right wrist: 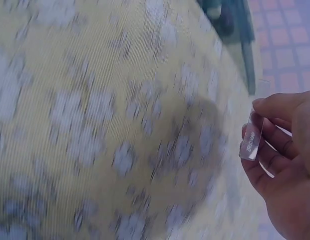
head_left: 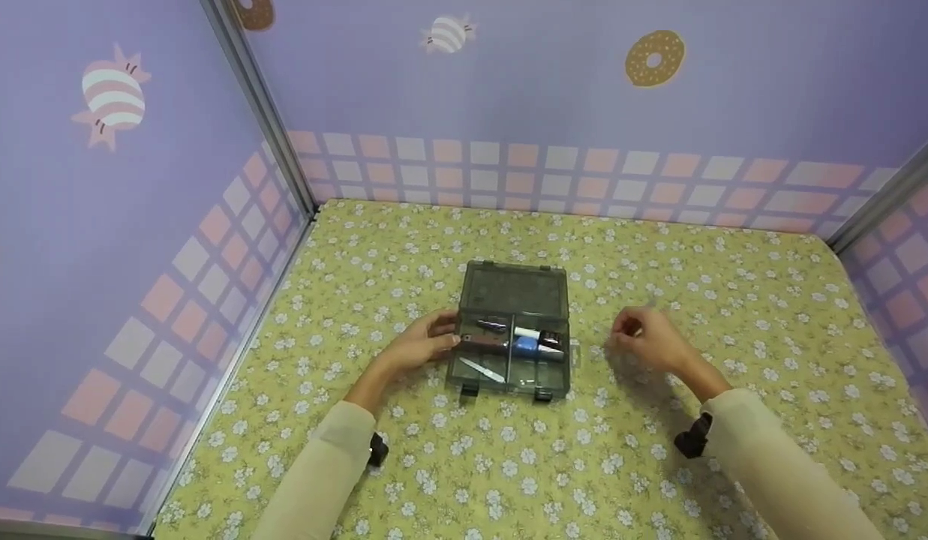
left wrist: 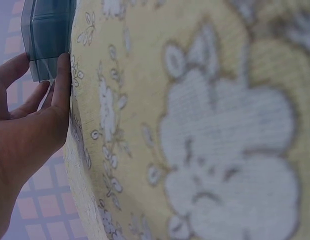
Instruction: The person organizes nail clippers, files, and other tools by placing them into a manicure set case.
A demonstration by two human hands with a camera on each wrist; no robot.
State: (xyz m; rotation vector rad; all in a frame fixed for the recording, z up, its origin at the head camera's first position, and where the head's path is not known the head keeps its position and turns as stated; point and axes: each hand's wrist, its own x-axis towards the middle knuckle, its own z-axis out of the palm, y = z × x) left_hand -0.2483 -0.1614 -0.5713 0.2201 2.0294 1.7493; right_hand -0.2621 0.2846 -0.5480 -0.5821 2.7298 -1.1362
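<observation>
From here I see the right hand (head_left: 651, 341) pinching a clear strip (right wrist: 250, 146), right of the open case (head_left: 515, 292). The left hand (head_left: 420, 345) touches the case's left side; whether it grips, I can't tell.

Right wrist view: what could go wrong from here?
The clear strip might slip from the right hand, which pinches it; being see-through, it could be hard to spot on the flowered cloth. The left hand, touching the open box, might nudge it and jostle its contents.
</observation>
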